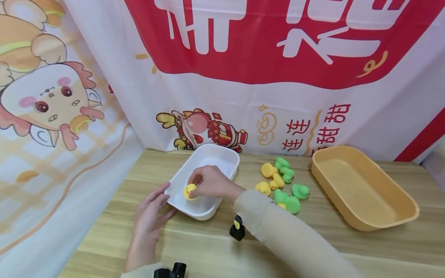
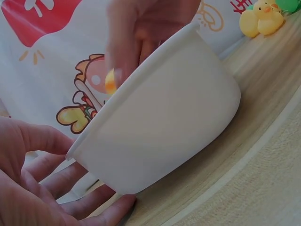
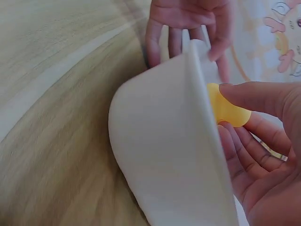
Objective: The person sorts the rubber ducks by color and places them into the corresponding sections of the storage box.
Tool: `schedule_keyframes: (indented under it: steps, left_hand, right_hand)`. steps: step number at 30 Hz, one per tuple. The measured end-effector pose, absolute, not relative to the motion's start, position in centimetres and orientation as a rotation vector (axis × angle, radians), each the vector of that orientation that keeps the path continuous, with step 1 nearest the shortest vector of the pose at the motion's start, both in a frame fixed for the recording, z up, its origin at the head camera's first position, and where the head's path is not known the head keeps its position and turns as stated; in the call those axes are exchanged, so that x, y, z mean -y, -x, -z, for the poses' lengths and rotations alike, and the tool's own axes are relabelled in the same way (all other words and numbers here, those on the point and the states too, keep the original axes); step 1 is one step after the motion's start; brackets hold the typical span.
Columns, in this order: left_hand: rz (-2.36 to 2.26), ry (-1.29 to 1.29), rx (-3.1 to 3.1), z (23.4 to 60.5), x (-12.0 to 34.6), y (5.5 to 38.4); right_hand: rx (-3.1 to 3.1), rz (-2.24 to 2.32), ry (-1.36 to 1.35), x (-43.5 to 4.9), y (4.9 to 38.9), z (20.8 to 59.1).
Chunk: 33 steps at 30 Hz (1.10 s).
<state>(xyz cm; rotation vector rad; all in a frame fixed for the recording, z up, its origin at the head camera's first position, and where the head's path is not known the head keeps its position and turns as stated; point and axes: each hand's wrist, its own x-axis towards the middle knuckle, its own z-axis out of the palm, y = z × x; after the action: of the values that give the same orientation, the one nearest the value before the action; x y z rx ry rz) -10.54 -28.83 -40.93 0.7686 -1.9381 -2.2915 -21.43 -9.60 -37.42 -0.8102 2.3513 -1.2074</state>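
My right hand (image 1: 212,181) pinches a yellow toy duck (image 1: 190,190) over the inside of a white plastic tub (image 1: 227,154). In the right wrist view, the thumb and fingers hold the duck (image 3: 230,110) just past the rim. At the tub's near-left end, my left hand (image 1: 151,216) holds the edge. The left wrist view has one fingertip at the rim and others low against the outer wall (image 2: 164,113). To the right of the tub lies a loose group of yellow ducks (image 1: 263,188) and green ducks (image 1: 300,191).
An orange-yellow plastic tub (image 1: 361,193) stands at the right of the wooden table (image 1: 205,247). Behind the table hangs a red and white printed cloth (image 1: 215,88), with another printed cloth (image 1: 83,170) along the left side.
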Motion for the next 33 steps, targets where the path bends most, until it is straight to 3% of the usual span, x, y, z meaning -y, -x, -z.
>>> schedule_keyframes:
  steps: [13,25,33]
  left_hand:
    - [2.314,-0.721,1.888,41.1,28.7,10.4]
    - [2.338,-0.727,1.88,41.5,28.6,10.2]
    - [2.325,-0.749,1.896,41.5,28.9,10.6]
  right_hand:
    - [-2.343,1.117,0.73,13.7,21.5,39.7]
    - [-2.39,1.142,0.823,12.3,21.0,38.9]
    - [-2.395,1.288,0.84,8.0,21.0,36.1]
